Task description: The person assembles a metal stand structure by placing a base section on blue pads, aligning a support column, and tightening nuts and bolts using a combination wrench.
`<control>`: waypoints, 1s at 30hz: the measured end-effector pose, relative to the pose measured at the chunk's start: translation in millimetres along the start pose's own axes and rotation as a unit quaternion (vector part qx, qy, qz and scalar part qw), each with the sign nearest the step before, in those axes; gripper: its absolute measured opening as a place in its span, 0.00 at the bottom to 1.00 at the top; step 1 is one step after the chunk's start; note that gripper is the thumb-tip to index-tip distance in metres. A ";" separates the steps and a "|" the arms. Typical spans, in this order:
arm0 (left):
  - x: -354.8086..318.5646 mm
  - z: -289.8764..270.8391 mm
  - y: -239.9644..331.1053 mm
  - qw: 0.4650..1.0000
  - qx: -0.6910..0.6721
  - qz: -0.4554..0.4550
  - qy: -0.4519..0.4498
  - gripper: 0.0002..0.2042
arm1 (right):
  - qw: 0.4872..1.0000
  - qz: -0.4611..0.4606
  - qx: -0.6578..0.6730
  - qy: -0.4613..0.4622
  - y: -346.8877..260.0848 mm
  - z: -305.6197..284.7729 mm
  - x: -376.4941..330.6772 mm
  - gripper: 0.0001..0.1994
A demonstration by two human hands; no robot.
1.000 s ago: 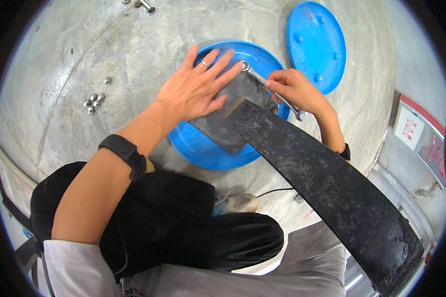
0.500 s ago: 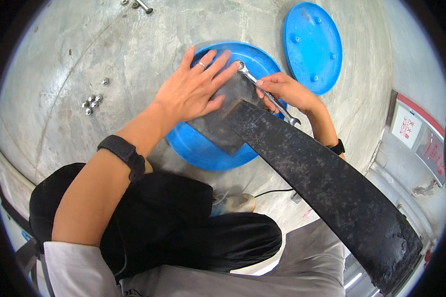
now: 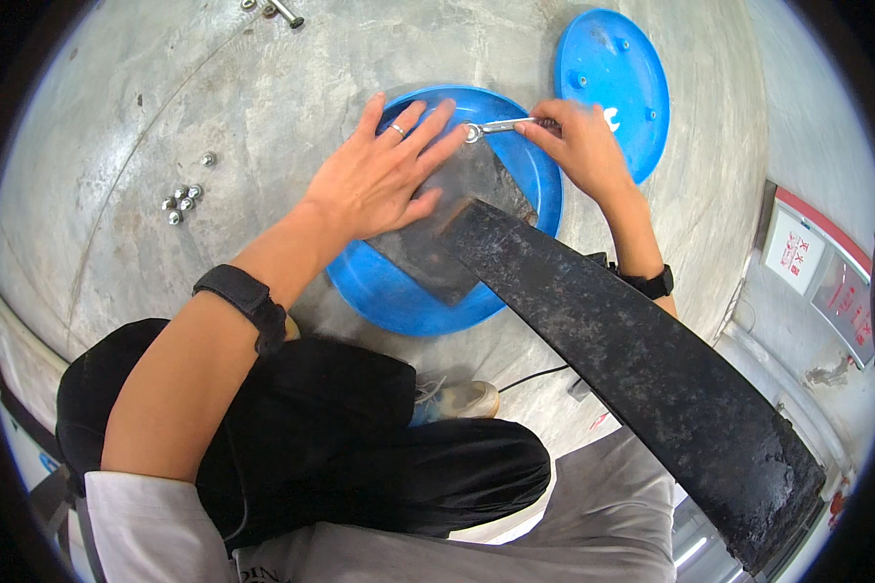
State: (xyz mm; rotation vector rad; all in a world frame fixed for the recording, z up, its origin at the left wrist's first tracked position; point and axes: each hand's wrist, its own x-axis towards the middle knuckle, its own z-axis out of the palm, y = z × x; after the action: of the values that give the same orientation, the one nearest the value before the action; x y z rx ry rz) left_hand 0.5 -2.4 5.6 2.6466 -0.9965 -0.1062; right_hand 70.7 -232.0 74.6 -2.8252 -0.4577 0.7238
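Note:
My left hand (image 3: 374, 175) lies spread on a dark square plate (image 3: 428, 255), fingers apart and holding nothing. The plate sits within a round blue disc (image 3: 399, 313), and a long black post (image 3: 632, 360) rises from it toward the lower right. In my right hand (image 3: 583, 146) is a silver combination wrench (image 3: 501, 126), held near its middle. Its ring end is around a fastener at the plate's far corner, close to my left fingertips. The wrench's open end sticks out past my right hand, over a second blue disc (image 3: 617, 83).
Several shiny nuts (image 3: 180, 202) lie in a group on the concrete floor (image 3: 97, 126) at the left. A bolt (image 3: 287, 14) and small metal pieces are at the far edge. A red-and-white box (image 3: 812, 262) stands at the right. A shoe (image 3: 462, 398) is near the blue disc.
My right hand has swung the wrench away from me, counterclockwise about its ring end, from pointing toward the post to pointing right. My left hand has stayed in place.

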 end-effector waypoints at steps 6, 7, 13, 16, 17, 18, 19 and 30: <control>0.6 -1.5 1.2 1.000 -0.008 -0.014 0.008 0.35 | 0.970 -0.177 -0.093 0.136 7.6 -2.7 -3.9 0.09; 1.0 -0.8 1.4 1.000 -0.005 -0.016 0.005 0.35 | 0.989 -0.091 0.036 0.114 11.5 6.6 -8.9 0.09; 0.4 -1.3 0.4 1.000 0.003 -0.018 0.001 0.35 | 0.936 0.089 0.320 0.120 25.7 22.5 -22.4 0.11; -0.7 -1.0 0.1 1.000 0.004 -0.016 0.000 0.35 | 0.956 0.123 0.265 0.018 3.2 18.3 -33.0 0.12; -0.5 -0.7 0.2 1.000 0.003 -0.013 -0.002 0.34 | 0.956 0.124 0.265 0.018 -0.1 20.1 -35.4 0.12; -0.1 -1.2 0.5 1.000 0.003 -0.012 -0.002 0.34 | 0.961 0.115 0.251 0.007 -2.7 21.1 -38.0 0.12; 0.1 -1.5 0.5 1.000 0.003 -0.010 0.000 0.33 | 0.966 0.106 0.238 -0.004 -4.6 22.2 -39.5 0.12; 0.3 -1.1 1.2 1.000 0.000 -0.005 0.008 0.32 | 0.865 0.119 0.431 -0.226 -4.2 32.0 -37.2 0.13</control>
State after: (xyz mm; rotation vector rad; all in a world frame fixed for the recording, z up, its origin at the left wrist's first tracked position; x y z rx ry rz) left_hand 0.2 -3.2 7.0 2.6484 -0.9767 -0.0866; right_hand 22.8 -237.4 64.3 -1.8648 0.1603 1.2582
